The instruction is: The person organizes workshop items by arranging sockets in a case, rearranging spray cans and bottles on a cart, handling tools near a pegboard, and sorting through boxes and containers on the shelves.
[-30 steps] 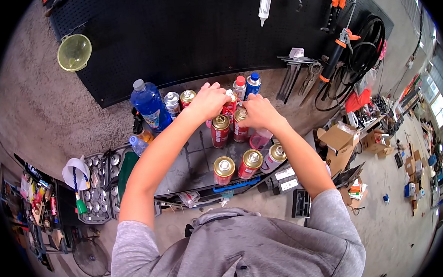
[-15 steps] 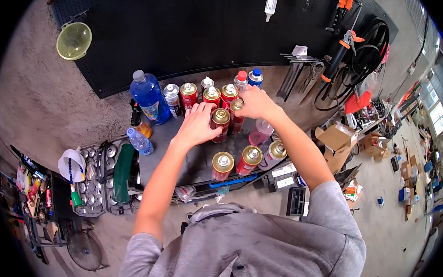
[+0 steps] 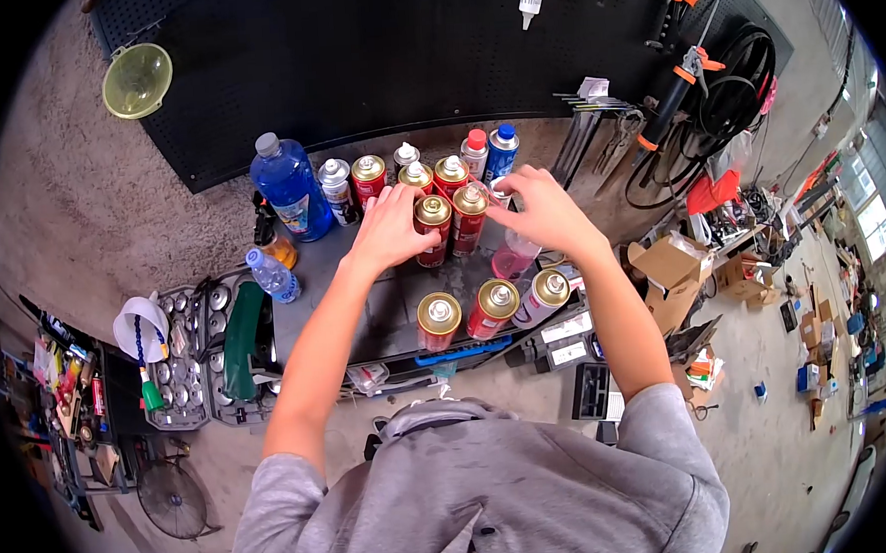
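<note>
My left hand (image 3: 392, 229) is wrapped round a red spray can (image 3: 433, 233) with a gold top, thumb at its near side. Just right of that can stands another red can (image 3: 468, 220). My right hand (image 3: 545, 211) is beside this second can, thumb and fingers apart, with nothing between them. Behind them is a row of upright cans, among them a blue-capped can (image 3: 502, 151) and a red-capped can (image 3: 475, 153). A bottle of pink liquid (image 3: 514, 256) stands below my right hand. Nearer the front edge are a red can (image 3: 438, 320), a second one (image 3: 493, 309) and a white-purple can (image 3: 541, 297).
On the left of the dark bench top (image 3: 350, 321) stand a large blue bottle (image 3: 291, 189), an orange spray bottle (image 3: 279, 247) and a small clear bottle (image 3: 275, 275). A black pegboard (image 3: 352, 61) with hanging tools is behind. Socket trays (image 3: 177, 370) lie at the left.
My right hand has let go of the second red can and moved slightly right, its fingers now apart. My left hand stays on its can. The whole view has shifted a little.
</note>
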Action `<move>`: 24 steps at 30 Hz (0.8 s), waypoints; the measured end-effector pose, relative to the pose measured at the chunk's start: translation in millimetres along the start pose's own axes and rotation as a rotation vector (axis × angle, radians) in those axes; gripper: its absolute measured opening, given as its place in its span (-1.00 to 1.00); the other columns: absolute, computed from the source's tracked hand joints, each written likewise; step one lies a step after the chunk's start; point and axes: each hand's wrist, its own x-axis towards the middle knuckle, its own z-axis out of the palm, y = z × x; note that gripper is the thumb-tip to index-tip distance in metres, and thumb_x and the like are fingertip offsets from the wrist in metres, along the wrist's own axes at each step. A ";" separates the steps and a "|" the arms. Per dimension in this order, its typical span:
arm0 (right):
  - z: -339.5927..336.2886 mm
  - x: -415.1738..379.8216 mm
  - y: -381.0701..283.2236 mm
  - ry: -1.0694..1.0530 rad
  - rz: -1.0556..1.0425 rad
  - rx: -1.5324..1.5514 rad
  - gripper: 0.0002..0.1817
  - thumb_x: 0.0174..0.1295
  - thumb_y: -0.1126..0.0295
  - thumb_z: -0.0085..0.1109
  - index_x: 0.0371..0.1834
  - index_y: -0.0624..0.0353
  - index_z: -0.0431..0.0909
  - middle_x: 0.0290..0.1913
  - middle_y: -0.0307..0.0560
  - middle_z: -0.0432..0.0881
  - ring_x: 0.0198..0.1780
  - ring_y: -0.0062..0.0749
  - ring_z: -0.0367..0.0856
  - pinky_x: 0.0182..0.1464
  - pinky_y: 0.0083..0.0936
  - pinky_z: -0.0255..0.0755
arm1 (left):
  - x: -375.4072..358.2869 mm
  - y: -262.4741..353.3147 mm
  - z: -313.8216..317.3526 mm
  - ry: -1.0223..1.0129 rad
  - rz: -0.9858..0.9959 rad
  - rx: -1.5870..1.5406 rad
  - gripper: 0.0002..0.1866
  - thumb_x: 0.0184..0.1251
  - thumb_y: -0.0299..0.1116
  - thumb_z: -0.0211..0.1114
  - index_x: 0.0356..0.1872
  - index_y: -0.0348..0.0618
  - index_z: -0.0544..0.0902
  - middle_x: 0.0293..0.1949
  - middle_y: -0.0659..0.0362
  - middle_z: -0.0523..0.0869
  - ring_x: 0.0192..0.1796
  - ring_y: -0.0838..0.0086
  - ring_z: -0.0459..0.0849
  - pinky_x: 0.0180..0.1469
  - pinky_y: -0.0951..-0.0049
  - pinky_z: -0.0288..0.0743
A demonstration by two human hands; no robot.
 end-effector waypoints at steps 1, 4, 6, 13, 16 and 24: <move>-5.7 -10.6 -4.4 -0.003 -0.003 0.002 -0.49 0.30 0.07 0.53 0.16 0.21 0.81 0.04 0.12 0.72 0.23 0.12 0.65 0.32 -0.07 0.57 | -0.9 -0.2 0.2 0.002 0.003 0.000 -0.22 0.07 -0.04 0.60 0.32 -0.24 0.62 0.22 -0.03 0.69 0.32 0.05 0.62 0.44 0.02 0.43; -21.8 -46.8 -28.5 0.004 -0.035 0.079 -0.52 0.29 0.14 0.54 0.16 0.22 0.79 0.06 0.11 0.72 0.21 0.10 0.62 0.32 -0.13 0.56 | -13.6 2.3 -3.4 0.062 0.003 0.004 -0.23 0.10 -0.07 0.60 0.33 -0.23 0.61 0.21 -0.02 0.69 0.32 0.06 0.62 0.44 0.01 0.41; -27.3 -69.4 -42.0 -0.065 -0.057 0.109 -0.49 0.23 0.17 0.57 0.17 0.23 0.76 0.10 0.09 0.72 0.21 0.09 0.59 0.33 -0.11 0.53 | -36.3 11.7 -16.3 0.119 0.001 0.014 -0.25 0.12 -0.10 0.59 0.33 -0.23 0.60 0.20 -0.01 0.69 0.31 0.06 0.62 0.44 0.01 0.40; -18.0 -103.8 -40.2 -0.174 -0.124 0.018 -0.37 0.06 0.22 0.64 0.22 0.21 0.70 0.23 0.01 0.68 0.29 0.08 0.55 0.38 -0.06 0.45 | -135.8 74.2 -45.4 -0.081 0.084 -0.182 -0.19 0.18 -0.21 0.62 0.48 -0.14 0.51 0.33 -0.02 0.62 0.41 -0.01 0.52 0.49 -0.02 0.35; -8.2 -103.7 -35.8 -0.194 -0.182 0.008 -0.32 0.02 0.23 0.66 0.27 0.15 0.68 0.26 0.01 0.67 0.28 0.09 0.54 0.38 -0.05 0.45 | -145.9 76.9 -35.5 -0.107 0.053 -0.133 -0.07 0.20 -0.11 0.64 0.59 -0.14 0.45 0.40 -0.03 0.58 0.46 -0.02 0.50 0.44 -0.04 0.38; 8.5 -94.3 -25.1 -0.227 -0.243 0.004 -0.34 0.00 0.12 0.59 0.18 0.20 0.67 0.12 0.01 0.64 0.24 0.09 0.51 0.34 -0.03 0.42 | -144.8 86.3 -21.7 -0.046 -0.045 -0.111 -0.30 0.11 -0.16 0.64 0.27 -0.15 0.58 0.20 0.04 0.70 0.35 0.02 0.56 0.35 0.03 0.37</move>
